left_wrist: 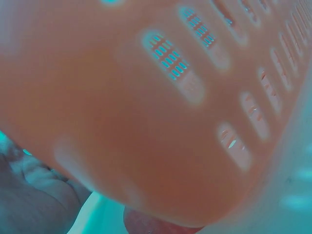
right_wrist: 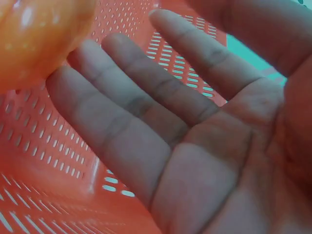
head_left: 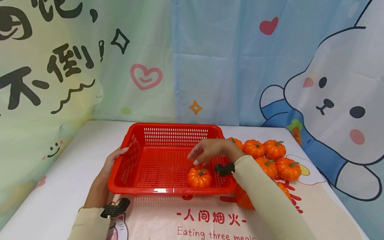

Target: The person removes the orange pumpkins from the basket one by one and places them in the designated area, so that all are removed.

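Observation:
A red plastic basket [head_left: 171, 191] with slotted walls stands on the table, holding one small orange pumpkin [head_left: 199, 179] with a green stem in its near right corner. My left hand [head_left: 113, 160] grips the basket's left side, its thumb at the rim. In the left wrist view the basket's outer wall [left_wrist: 117, 122] fills most of the picture, with part of the hand [left_wrist: 36, 195] at lower left. My right hand [head_left: 211, 149] is inside the basket, just above and behind the pumpkin. The right wrist view shows its fingers loosely extended, fingertips right at the pumpkin [right_wrist: 44, 44].
Several more orange pumpkins [head_left: 274, 149] lie on the table to the right of the basket, some partly hidden behind my right sleeve [head_left: 267, 200]. A printed mat [head_left: 156, 213] lies under the basket's front. A patterned curtain [head_left: 204, 66] hangs behind the white table [head_left: 60, 186].

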A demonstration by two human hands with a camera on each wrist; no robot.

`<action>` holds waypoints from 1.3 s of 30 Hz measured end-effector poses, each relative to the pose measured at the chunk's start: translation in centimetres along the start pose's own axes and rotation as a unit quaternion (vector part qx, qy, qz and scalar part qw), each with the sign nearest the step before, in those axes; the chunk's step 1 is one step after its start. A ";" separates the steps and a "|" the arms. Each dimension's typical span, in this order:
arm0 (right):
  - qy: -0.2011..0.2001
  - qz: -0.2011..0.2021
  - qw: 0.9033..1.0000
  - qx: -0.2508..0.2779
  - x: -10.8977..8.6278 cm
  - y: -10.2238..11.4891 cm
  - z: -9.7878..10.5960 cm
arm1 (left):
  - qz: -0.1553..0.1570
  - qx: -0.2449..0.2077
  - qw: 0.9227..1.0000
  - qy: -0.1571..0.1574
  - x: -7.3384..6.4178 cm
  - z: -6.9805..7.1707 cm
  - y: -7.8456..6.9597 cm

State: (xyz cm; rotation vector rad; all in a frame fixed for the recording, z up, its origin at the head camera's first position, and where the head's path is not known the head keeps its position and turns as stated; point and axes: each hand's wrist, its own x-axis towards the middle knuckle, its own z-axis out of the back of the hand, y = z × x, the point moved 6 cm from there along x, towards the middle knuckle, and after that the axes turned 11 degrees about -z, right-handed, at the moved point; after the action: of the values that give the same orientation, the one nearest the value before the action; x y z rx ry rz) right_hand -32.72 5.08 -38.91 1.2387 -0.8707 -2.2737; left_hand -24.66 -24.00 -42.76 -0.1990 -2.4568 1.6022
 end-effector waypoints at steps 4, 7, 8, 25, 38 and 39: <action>0.008 0.031 0.999 -0.009 0.3 0.0 -0.3 | 0.002 0.000 1.000 -0.004 0.0 0.0 0.0; 0.013 0.062 0.998 -0.003 0.4 0.2 -0.5 | 0.008 -0.002 1.000 0.000 0.1 -0.2 0.1; 0.014 0.064 0.998 0.004 0.4 0.2 -0.5 | 0.010 -0.003 1.000 0.001 0.1 -0.2 0.1; 0.040 -0.009 0.999 0.002 1.3 -0.8 -1.2 | 0.010 -0.003 1.000 -0.005 0.0 0.2 0.1; 0.013 0.014 1.000 -0.015 1.1 -0.3 -1.2 | 0.009 0.007 1.000 -0.005 0.1 0.2 0.1; 0.010 0.016 1.000 -0.014 1.1 -0.2 -1.2 | 0.007 0.007 1.000 -0.004 0.1 0.2 0.0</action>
State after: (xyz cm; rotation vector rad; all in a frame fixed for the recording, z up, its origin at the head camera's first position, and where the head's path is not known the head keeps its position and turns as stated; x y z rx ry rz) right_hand -32.31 4.20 -40.21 1.2241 -0.8431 -2.2374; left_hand -24.81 -24.09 -42.86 -0.2101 -2.4548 1.6274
